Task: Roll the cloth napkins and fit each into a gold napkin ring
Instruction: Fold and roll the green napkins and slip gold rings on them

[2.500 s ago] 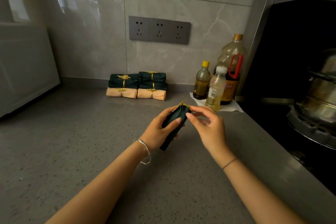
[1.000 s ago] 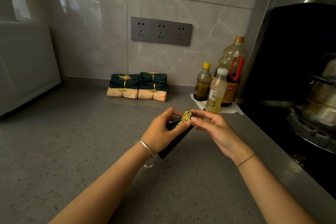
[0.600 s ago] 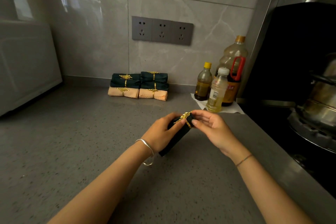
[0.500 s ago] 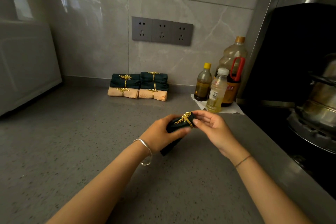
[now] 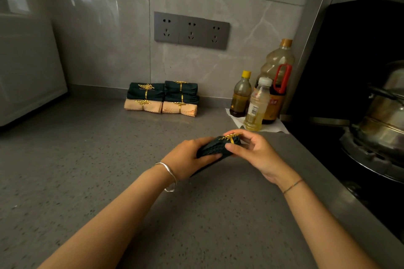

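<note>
A rolled dark green napkin (image 5: 213, 148) is held above the grey counter (image 5: 87, 170) between both hands. My left hand (image 5: 188, 159) wraps around its near end. My right hand (image 5: 255, 150) pinches the far end, where a gold leaf-shaped napkin ring (image 5: 230, 137) sits around the roll. Against the back wall lies a stack of finished rolls, each in a gold ring: dark green napkins (image 5: 162, 91) on top of two peach napkins (image 5: 160, 108).
Three oil and sauce bottles (image 5: 258, 105) stand on a white paper at the back right. A stove with a steel pot (image 5: 384, 120) fills the right side. A white appliance (image 5: 26, 67) stands at the left. A socket panel (image 5: 191, 30) is on the tiled wall.
The gold ring has slid onto the far end of the green roll. The roll has tilted from steeply upright to nearly level, and both hands have lowered slightly toward the counter.
</note>
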Demonstrator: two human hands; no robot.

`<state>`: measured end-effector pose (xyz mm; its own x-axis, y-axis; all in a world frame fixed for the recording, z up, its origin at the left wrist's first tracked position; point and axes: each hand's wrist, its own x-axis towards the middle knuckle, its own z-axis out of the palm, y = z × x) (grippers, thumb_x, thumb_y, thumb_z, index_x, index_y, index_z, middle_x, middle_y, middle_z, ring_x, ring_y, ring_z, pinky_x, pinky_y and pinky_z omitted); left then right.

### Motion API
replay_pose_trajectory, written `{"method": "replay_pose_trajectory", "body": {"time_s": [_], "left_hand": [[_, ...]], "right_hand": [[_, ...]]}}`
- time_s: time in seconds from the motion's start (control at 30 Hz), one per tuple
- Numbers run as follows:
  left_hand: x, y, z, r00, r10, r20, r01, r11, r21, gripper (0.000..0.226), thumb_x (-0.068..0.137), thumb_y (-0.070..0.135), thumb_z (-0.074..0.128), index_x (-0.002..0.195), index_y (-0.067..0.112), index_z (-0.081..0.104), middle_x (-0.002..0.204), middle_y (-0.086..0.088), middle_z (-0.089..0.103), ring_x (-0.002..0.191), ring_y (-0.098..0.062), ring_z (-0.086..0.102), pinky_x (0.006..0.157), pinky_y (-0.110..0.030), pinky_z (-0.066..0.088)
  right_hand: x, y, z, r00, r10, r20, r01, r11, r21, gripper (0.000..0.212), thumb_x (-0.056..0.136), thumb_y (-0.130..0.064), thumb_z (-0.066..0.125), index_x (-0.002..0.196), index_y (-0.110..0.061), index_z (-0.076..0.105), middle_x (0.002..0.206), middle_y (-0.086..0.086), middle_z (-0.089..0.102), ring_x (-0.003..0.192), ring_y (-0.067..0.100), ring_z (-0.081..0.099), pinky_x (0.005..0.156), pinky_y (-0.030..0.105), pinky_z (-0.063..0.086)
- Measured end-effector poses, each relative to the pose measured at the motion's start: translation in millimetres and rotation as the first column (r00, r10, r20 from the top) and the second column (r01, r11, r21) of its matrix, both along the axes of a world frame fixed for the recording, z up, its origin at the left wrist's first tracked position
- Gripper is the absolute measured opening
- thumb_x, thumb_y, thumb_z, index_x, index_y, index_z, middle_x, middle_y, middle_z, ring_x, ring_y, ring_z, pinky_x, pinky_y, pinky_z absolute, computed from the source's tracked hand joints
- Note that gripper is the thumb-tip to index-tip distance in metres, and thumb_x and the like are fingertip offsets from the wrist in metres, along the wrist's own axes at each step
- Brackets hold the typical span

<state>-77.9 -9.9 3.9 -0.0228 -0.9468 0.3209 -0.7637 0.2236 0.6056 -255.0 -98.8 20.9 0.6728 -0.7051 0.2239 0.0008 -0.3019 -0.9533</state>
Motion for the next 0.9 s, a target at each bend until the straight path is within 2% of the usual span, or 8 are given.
{"method": "replay_pose_trajectory", "body": {"time_s": [0.13,0.23,0.37,0.47,0.57,0.7,0.83,0.9], "left_hand": [[-1,1,0,0.999,0.033,0.015,-0.032,0.995,-0.091,0.035,0.090,0.037,0.056,0.124,0.026,0.055,0.102,0.004,0.068,0.085,-0.007,0.062,0.076,-0.023,0.049],[-3,2,0,0.992,0.113,0.046,-0.102,0.974,-0.203,0.042,0.087,0.038,0.061,0.127,0.026,0.055,0.107,0.004,0.068,0.092,-0.010,0.064,0.081,-0.027,0.051],[-5,3,1,0.988,0.154,-0.018,-0.152,0.938,-0.312,0.043,0.081,0.038,0.069,0.121,0.027,0.059,0.105,0.008,0.069,0.095,-0.008,0.065,0.084,-0.028,0.052],[-6,4,2,0.990,0.097,-0.102,-0.121,0.957,-0.265,0.041,0.081,0.035,0.069,0.119,0.028,0.058,0.106,0.011,0.068,0.094,-0.001,0.062,0.085,-0.021,0.051],[-6,4,3,0.987,0.069,-0.146,-0.100,0.970,-0.222,0.042,0.081,0.035,0.068,0.121,0.029,0.056,0.106,0.013,0.065,0.095,0.001,0.060,0.085,-0.018,0.050],[-6,4,1,0.987,0.071,-0.142,-0.102,0.969,-0.223,0.046,0.082,0.036,0.067,0.126,0.031,0.054,0.110,0.013,0.065,0.095,0.003,0.060,0.086,-0.017,0.050],[-10,5,1,0.949,-0.018,-0.314,-0.025,0.991,-0.134,0.046,0.085,0.028,0.066,0.128,0.032,0.051,0.108,0.011,0.064,0.077,-0.008,0.067,0.071,-0.023,0.057],[-10,4,0,0.945,-0.024,-0.327,-0.012,0.994,-0.106,0.045,0.086,0.027,0.064,0.128,0.032,0.051,0.107,0.009,0.064,0.072,-0.010,0.068,0.068,-0.024,0.057]], "right_hand": [[2,0,-2,0.995,-0.024,0.093,0.017,0.997,0.074,0.022,0.081,-0.003,0.065,0.102,-0.009,0.065,0.105,0.004,0.066,0.093,0.009,0.067,0.073,0.022,0.056],[4,0,-1,0.987,-0.060,0.146,0.038,0.988,0.148,0.027,0.074,-0.012,0.069,0.101,-0.012,0.066,0.111,0.008,0.064,0.097,0.014,0.066,0.073,0.024,0.056],[6,1,-2,0.974,-0.081,0.213,0.034,0.976,0.215,0.032,0.070,-0.018,0.069,0.102,-0.014,0.065,0.112,0.011,0.064,0.102,0.020,0.064,0.073,0.027,0.057],[6,0,-4,0.965,-0.083,0.250,0.024,0.973,0.229,0.054,0.054,-0.037,0.085,0.100,-0.017,0.068,0.110,0.008,0.067,0.104,0.020,0.065,0.074,0.028,0.056],[8,-1,-6,0.954,-0.098,0.284,0.035,0.975,0.219,0.073,0.038,-0.050,0.090,0.101,-0.019,0.069,0.111,0.005,0.068,0.104,0.017,0.065,0.076,0.026,0.055],[10,2,-7,0.945,-0.101,0.311,0.026,0.971,0.239,0.073,0.034,-0.051,0.091,0.098,-0.023,0.070,0.109,0.001,0.069,0.106,0.016,0.064,0.079,0.025,0.055],[11,2,-9,0.932,-0.092,0.350,-0.010,0.961,0.278,0.070,0.034,-0.048,0.092,0.096,-0.024,0.071,0.108,0.001,0.069,0.106,0.016,0.063,0.079,0.025,0.054],[11,2,-10,0.934,-0.085,0.348,-0.016,0.961,0.277,0.070,0.035,-0.048,0.092,0.097,-0.023,0.070,0.109,0.002,0.069,0.107,0.017,0.063,0.079,0.025,0.054]]}}
